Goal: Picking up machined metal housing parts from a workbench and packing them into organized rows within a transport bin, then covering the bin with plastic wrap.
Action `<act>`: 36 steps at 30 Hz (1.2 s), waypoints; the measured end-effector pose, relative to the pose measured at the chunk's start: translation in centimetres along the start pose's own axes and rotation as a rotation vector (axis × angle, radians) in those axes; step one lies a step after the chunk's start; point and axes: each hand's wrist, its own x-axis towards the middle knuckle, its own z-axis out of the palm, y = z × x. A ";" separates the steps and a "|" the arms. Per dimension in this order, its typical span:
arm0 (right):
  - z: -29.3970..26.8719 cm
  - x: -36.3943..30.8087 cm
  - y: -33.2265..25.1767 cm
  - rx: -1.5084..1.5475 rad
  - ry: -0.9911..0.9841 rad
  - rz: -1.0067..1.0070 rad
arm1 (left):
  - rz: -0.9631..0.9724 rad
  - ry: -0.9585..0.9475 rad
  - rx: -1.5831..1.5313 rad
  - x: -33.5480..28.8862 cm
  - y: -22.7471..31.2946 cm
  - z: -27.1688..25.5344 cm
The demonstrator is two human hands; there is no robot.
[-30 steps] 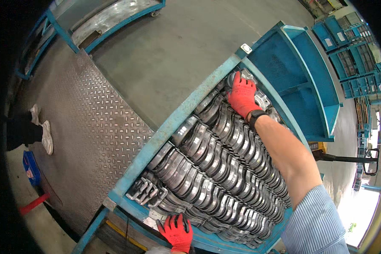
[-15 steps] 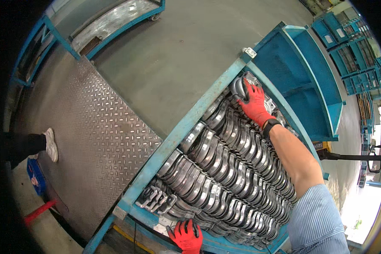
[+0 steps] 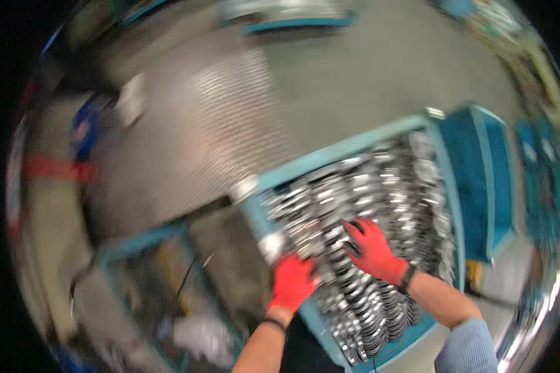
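Over the rows of shiny curved metal parts in the blue steel bin is my right hand, in a red glove with dark fingertips. Its fingers and thumb are apart, and I see nothing between them. My left hand, gloved the same way, is at the bin's near left edge, close to a pale label on the rim. Motion smears its fingers, so whether it holds anything is unclear. The parts stand packed in several rows, their outlines blurred.
A second blue container stands right of the bin, with blue racks beyond. Left lies a tread-plate metal floor. A blue frame stands at lower left, a red bar farther left. At the top is a blue-edged cart.
My view has turned and blurred. My right hand has left the bin's far corner and come back over the middle rows. My left hand and forearm show more, at the left rim.
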 end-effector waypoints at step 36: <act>30.3 -9.0 -80.0 -0.180 -0.615 -0.486 | -0.960 1.984 -0.714 -63.5 -20.0 -12.5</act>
